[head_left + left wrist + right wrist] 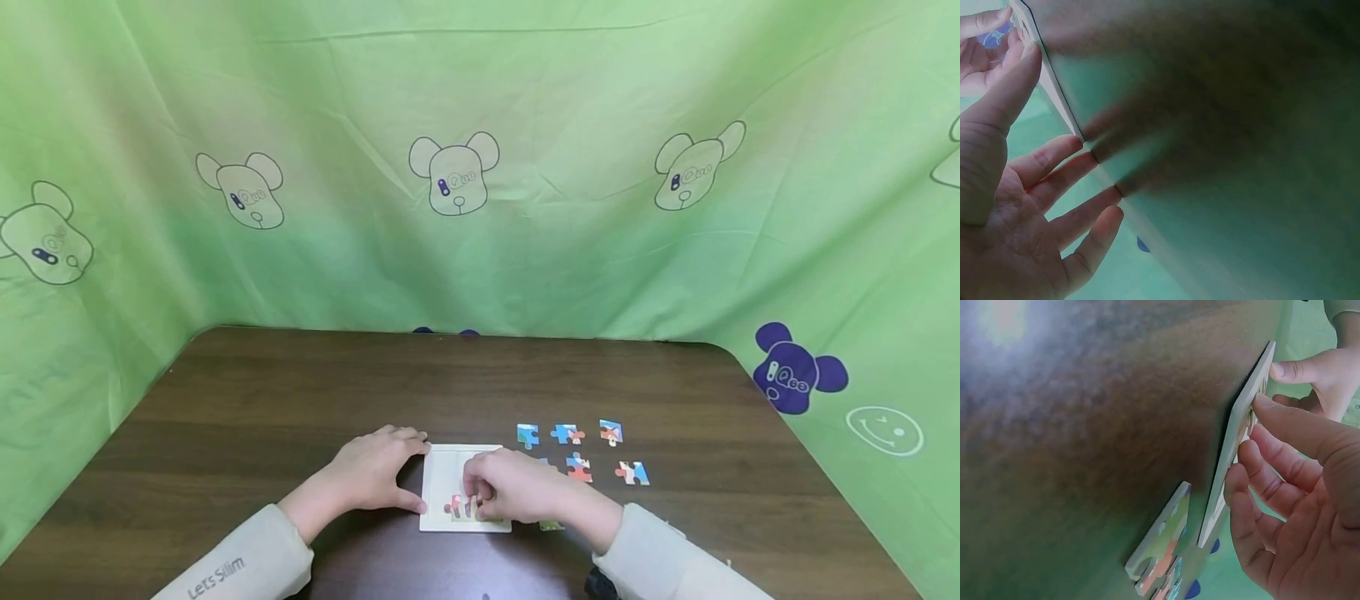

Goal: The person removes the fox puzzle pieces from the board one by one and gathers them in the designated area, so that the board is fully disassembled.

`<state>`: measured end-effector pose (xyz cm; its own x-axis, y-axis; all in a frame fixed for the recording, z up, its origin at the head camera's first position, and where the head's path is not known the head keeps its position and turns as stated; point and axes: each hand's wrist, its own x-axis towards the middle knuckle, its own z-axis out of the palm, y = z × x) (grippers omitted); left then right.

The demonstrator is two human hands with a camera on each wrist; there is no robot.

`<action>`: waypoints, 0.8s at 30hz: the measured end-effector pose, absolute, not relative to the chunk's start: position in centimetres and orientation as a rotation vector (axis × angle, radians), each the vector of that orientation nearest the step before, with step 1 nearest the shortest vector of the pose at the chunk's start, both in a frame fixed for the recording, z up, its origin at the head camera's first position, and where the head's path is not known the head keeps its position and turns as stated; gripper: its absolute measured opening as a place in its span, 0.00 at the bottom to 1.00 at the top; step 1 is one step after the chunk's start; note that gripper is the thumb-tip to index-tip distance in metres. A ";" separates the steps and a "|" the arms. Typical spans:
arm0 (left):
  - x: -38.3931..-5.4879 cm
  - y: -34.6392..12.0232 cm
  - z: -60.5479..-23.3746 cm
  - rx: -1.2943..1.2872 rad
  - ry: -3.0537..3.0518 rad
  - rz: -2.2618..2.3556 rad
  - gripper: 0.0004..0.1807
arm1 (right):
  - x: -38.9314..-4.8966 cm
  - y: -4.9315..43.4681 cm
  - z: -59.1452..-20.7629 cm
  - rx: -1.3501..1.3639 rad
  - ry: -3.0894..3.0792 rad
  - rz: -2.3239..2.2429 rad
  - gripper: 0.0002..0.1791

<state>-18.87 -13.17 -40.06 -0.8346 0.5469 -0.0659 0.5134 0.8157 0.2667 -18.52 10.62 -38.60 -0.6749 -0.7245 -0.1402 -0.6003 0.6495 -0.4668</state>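
A white puzzle board [442, 475] lies flat on the table, with picture pieces [456, 507] set along its lower part. My left hand [378, 468] rests at the board's left side, thumb and fingertips touching its edge. In the left wrist view the fingers of that hand [1054, 194] are spread and nearly straight. Over the board's lower right, my right hand [517, 483] pinches a puzzle piece between thumb and fingers; the hand mostly hides it. The right wrist view shows the curled right hand [1297, 481] low at the board [1225, 462].
Right of the board lie several loose puzzle pieces, among them a blue-and-green piece [528, 435], a red piece [578, 468] and a white-and-blue piece [633, 472]. A green piece [551, 526] shows partly below the right wrist. A green curtain [480, 267] hangs behind the brown table [300, 400].
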 end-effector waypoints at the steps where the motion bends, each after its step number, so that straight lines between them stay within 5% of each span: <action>1: -18.9 -13.2 -40.0 0.845 2.861 0.360 0.40 | -18.6 10.7 -38.6 -1.062 2.553 -0.571 0.10; 24: -18.7 -13.2 -40.0 0.839 2.850 0.394 0.39 | -18.3 11.0 -38.6 -1.046 2.408 -0.933 0.09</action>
